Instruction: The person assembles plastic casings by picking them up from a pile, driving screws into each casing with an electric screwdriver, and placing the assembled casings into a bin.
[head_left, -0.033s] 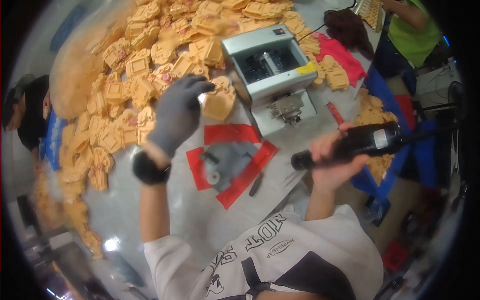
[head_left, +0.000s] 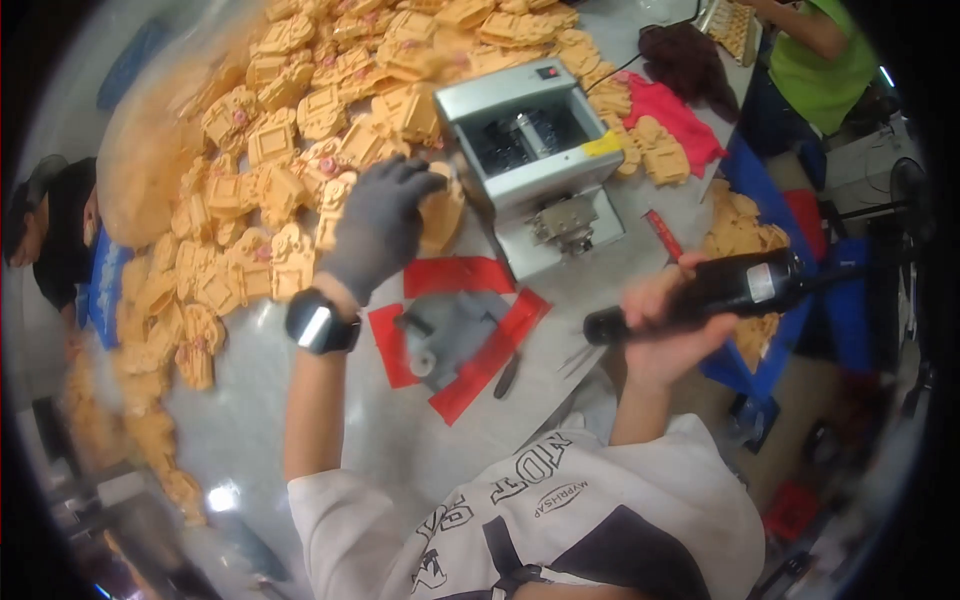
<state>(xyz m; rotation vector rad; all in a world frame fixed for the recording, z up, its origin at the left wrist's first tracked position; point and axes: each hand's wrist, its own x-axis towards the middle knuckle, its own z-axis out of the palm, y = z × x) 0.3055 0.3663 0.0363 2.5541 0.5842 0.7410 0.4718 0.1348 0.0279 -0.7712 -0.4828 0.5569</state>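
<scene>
My left hand (head_left: 378,222), in a grey glove with a dark watch at the wrist, reaches over a tan moulded plastic part (head_left: 441,218). Its fingers look stretched out and slightly bent, covering the part's left side; whether they touch it is not clear. My bare right hand (head_left: 668,325) is wrapped around a black cylindrical power tool (head_left: 735,282), held level with its narrow end to the left. Between the hands, a grey fixture (head_left: 455,335) with a round knob lies framed by red tape (head_left: 480,385).
Similar tan parts (head_left: 275,140) pile across the far left. A grey metal machine (head_left: 535,175) with an open top stands centre. A dark slim tool (head_left: 507,377), red-handled tool (head_left: 663,235), pink cloth (head_left: 675,125) and blue bin (head_left: 790,310) surround it. Two people (head_left: 825,60) are nearby.
My left hand has moved right, over the tan part, and its watch face has turned into view. The right hand keeps its hold on the power tool. The whole view has shifted slightly.
</scene>
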